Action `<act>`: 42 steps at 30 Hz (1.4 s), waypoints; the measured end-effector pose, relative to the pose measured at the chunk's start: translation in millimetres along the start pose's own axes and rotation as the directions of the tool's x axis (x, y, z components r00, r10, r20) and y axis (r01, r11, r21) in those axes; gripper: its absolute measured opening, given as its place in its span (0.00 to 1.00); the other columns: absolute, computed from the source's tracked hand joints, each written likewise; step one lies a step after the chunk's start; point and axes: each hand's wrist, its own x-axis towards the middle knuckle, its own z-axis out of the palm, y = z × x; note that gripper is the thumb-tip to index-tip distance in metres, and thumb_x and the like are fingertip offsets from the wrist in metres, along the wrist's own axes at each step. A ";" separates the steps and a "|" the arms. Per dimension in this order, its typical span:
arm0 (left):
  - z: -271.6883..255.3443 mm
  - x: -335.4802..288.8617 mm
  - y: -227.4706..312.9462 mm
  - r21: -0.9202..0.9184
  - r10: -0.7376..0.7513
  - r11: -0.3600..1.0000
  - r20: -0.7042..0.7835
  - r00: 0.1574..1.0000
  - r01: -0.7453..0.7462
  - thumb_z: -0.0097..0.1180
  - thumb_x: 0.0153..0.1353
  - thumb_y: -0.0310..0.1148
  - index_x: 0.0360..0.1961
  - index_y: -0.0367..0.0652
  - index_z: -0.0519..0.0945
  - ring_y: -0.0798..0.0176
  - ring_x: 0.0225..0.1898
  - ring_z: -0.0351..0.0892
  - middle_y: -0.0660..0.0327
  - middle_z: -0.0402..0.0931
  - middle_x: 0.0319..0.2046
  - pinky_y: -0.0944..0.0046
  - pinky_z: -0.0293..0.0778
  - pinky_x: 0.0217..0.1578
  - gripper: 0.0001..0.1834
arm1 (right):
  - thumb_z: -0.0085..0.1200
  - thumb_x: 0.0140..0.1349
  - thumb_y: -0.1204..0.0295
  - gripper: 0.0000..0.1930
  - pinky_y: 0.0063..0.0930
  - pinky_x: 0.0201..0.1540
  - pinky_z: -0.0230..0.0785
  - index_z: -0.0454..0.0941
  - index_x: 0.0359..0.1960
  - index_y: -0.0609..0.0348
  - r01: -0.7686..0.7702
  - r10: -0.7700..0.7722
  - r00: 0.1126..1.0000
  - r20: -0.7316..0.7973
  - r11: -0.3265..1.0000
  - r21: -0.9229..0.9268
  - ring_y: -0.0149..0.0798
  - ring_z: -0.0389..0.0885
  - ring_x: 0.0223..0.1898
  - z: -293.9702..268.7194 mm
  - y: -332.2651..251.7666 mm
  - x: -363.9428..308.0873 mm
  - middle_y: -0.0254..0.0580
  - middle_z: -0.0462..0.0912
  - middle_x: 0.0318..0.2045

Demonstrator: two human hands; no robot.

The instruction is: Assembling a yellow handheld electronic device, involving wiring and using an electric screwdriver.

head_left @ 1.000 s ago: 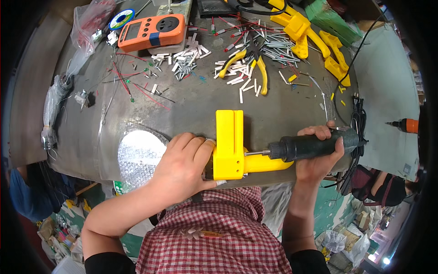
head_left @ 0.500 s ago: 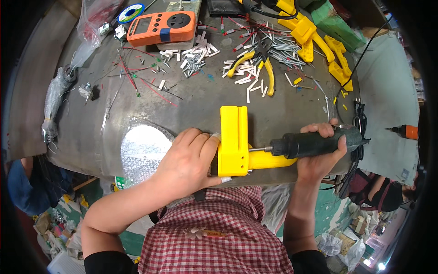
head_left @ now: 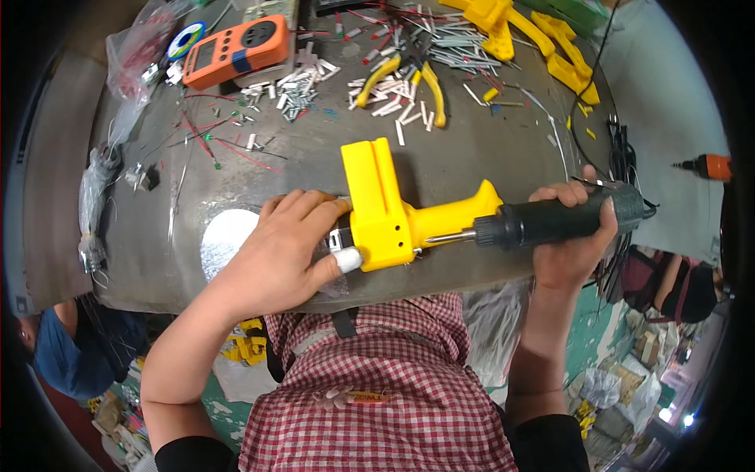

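Note:
My left hand is closed around the left end of a yellow plastic tool housing, with white tape on the thumb. The housing is tilted, its handle reaching right and slightly up. In my right hand lies a black electric screwdriver, gripped around its body. Its metal bit points left, the tip in front of the handle close to the housing block. A small screw sits at the block's lower right edge. Behind my left hand lies a round silvery bubble-wrap piece.
Beyond the housing lie pliers with yellow grips, white sleeves, long screws and yellow plastic parts. An orange meter stands at the far left. Black cable hangs at the right. Other people are partly visible at both sides.
The housing has tilted, its handle swinging up and right. The screwdriver bit has drawn back from the block, and both hands have moved slightly apart. The whole view has shifted a little.

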 end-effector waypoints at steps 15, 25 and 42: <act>7.2 4.7 8.2 0.131 0.068 0.989 -0.014 0.998 -0.066 0.70 0.40 0.44 0.47 0.34 0.72 0.45 0.47 0.70 0.49 0.71 0.44 0.51 0.65 0.50 0.36 | 0.50 0.61 0.59 0.21 0.37 0.53 0.61 0.68 0.53 0.54 -0.032 0.031 0.999 0.015 0.996 0.077 0.31 0.69 0.35 3.3 14.4 -9.2 0.32 0.68 0.30; 27.6 -0.3 8.0 0.136 0.063 0.990 -0.210 0.976 -0.035 0.74 0.28 0.37 0.44 0.33 0.71 0.43 0.42 0.71 0.48 0.72 0.40 0.50 0.69 0.48 0.39 | 0.52 0.59 0.62 0.20 0.35 0.52 0.61 0.69 0.50 0.54 0.077 -0.070 0.997 -0.041 0.973 0.217 0.29 0.69 0.34 -5.9 30.1 -19.0 0.29 0.68 0.29; 30.6 -4.2 14.8 0.107 -0.029 0.993 -0.225 0.974 0.055 0.75 0.31 0.42 0.46 0.33 0.72 0.46 0.43 0.70 0.50 0.71 0.41 0.52 0.68 0.47 0.40 | 0.54 0.56 0.64 0.21 0.34 0.52 0.60 0.67 0.51 0.53 0.085 -0.123 0.983 0.136 0.963 0.257 0.25 0.67 0.31 -13.9 36.0 -6.3 0.27 0.66 0.27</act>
